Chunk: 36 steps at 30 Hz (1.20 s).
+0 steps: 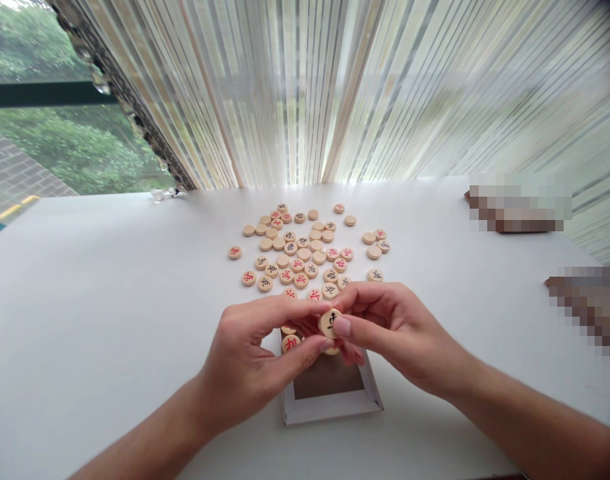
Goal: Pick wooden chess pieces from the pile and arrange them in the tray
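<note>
Both my hands meet over a small white cardboard box (pixel 335 408) on the white table (pixel 95 320). My left hand (pixel 249 360) and my right hand (pixel 385 327) together pinch one round wooden chess piece (pixel 329 321) with a black character, held just above the box. A piece with a red character (pixel 290 343) lies in the box's far end under my left fingers. Beyond my hands, several more wooden chess pieces (pixel 305 250) with red or black characters lie scattered on the table.
Striped curtains (pixel 365 87) hang behind the table, with a window onto trees at the left. Two blurred-out patches (pixel 519 203) sit at the table's right side. A small clear object (pixel 163 194) lies at the far left edge.
</note>
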### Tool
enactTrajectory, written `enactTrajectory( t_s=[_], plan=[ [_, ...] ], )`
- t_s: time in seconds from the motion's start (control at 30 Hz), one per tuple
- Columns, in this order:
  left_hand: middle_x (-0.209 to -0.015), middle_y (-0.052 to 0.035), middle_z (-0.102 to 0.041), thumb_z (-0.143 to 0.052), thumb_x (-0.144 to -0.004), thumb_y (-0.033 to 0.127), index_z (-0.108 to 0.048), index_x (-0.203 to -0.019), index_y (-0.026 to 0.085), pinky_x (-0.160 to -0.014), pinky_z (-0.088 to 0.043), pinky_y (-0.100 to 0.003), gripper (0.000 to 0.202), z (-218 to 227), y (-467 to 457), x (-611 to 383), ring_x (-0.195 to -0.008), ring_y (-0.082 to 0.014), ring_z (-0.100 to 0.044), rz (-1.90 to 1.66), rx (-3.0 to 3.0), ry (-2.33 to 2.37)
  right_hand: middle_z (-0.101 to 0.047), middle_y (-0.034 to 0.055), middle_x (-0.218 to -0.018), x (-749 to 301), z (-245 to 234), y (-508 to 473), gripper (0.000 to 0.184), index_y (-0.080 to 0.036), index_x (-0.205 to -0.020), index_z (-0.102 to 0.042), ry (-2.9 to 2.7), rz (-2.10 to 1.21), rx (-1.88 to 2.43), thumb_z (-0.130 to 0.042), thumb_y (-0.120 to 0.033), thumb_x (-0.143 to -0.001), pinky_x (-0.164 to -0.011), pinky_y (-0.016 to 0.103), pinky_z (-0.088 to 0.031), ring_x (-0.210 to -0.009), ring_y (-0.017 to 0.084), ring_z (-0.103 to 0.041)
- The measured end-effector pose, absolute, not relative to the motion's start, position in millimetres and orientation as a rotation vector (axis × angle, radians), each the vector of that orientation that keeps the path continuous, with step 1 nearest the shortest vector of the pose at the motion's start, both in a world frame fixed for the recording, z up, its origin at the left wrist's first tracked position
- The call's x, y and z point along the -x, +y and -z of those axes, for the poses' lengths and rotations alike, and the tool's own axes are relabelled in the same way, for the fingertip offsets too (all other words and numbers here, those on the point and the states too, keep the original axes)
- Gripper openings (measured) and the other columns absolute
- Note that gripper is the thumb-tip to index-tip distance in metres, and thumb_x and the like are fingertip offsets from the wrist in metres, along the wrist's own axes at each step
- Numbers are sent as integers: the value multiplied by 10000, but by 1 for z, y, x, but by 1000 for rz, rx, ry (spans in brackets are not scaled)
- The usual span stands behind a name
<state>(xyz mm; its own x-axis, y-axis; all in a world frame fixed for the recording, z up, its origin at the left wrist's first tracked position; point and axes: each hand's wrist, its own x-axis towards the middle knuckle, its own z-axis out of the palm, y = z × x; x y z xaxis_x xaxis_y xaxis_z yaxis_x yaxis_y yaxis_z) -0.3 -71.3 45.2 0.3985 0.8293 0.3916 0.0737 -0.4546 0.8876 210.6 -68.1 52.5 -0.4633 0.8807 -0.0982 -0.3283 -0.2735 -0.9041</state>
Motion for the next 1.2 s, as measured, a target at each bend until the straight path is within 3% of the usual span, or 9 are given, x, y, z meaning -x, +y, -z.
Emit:
enactTrajectory(
  t_s=[0.37,0.57,0.8,1.03,1.2],
  plan=[
    [-956,21,-837,-784,-861,-2,-784,-1206,247,-812,-637,-169,425,-47,-72,-2,-839,-106,-775,-1129,-1710,764,-746,6,-723,-213,-51,-69,152,-164,-940,-818,-1137,-1835,761,-887,-278,-865,-584,122,-551,-604,60,-677],
    [-1006,19,-846,-746,-901,1,-782,-1208,253,-860,-641,-164,398,-48,-71,-4,-895,-105,-794,-1106,-1606,722,-749,5,-728,-211,-54,-70,174,-157,-910,-801,-1115,-1835,809,-928,-203,-800,-587,122,-556,-606,63,-675],
    [-948,-4,-848,-766,-917,70,-831,-1072,206,-775,-647,-136,216,-54,-73,-5,-845,-117,-804,-1108,-1514,813,-721,7,-705,-208,-57,-72,183,-148,-880,-776,-1148,-1782,776,-927,-176,-780,-618,164,-580,-635,89,-665],
    [-958,-29,-834,-762,-933,89,-801,-1165,214,-818,-674,-209,267,-49,-74,-5,-857,-153,-809,-1076,-1465,766,-733,10,-739,-209,-55,-74,210,-160,-966,-765,-1211,-1692,803,-906,-173,-809,-631,172,-577,-663,99,-675],
    [-982,-16,-833,-777,-922,76,-785,-1163,231,-836,-661,-185,287,-46,-73,-5,-867,-129,-802,-1100,-1471,764,-734,13,-776,-209,-53,-75,257,-168,-981,-735,-1240,-1608,843,-908,-147,-793,-638,177,-580,-690,107,-682]
  ],
)
